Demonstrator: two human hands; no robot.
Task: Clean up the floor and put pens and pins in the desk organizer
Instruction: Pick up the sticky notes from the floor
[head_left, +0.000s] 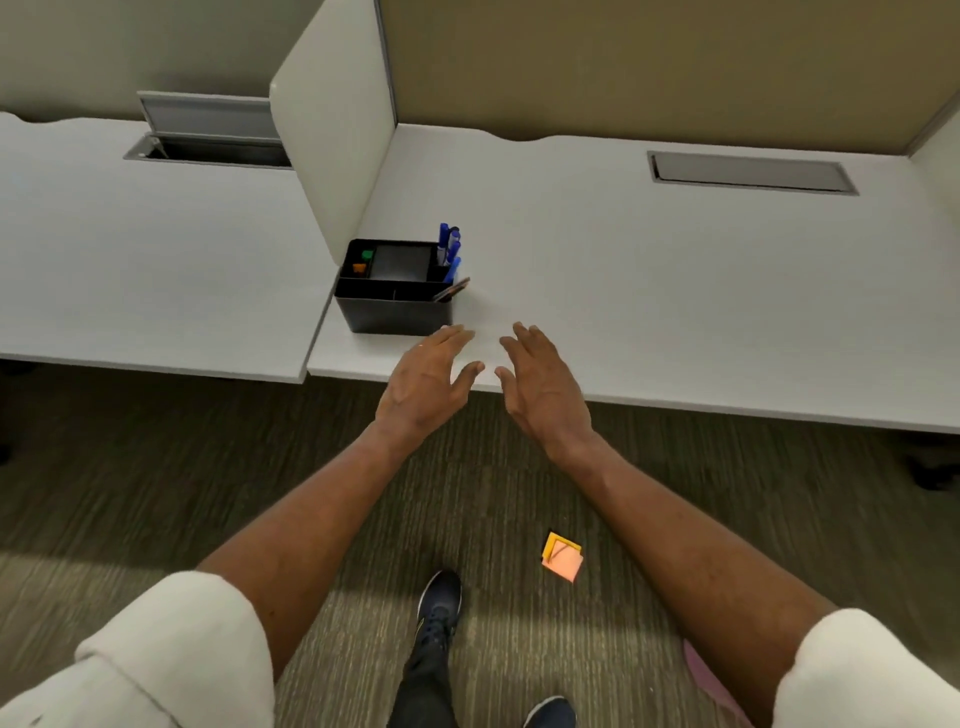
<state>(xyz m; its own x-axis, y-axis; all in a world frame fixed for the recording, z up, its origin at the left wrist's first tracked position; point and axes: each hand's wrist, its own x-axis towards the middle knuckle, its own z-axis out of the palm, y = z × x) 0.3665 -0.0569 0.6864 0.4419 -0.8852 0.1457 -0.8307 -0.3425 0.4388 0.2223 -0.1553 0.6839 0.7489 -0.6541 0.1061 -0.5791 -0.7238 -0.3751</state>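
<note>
A black desk organizer (393, 312) stands on the white desk (649, 291), against the divider's foot. Several blue pens (450, 249) stand upright in its right rear slot, and a dark pen (451, 289) leans out of the front right corner. Green and orange pins (363, 261) lie in the left rear slot. My left hand (423, 382) hovers open just in front and to the right of the organizer, holding nothing. My right hand (543, 387) is open beside it over the desk's front edge. An orange sticky-note pad (562, 557) lies on the carpet below.
A white divider panel (332, 135) splits two desks. Each desk has a cable slot; the left lid (208, 117) is raised, the right one (750, 173) shut. My dark shoes (439, 605) stand on the striped carpet. A pink object (709, 683) lies at the lower right.
</note>
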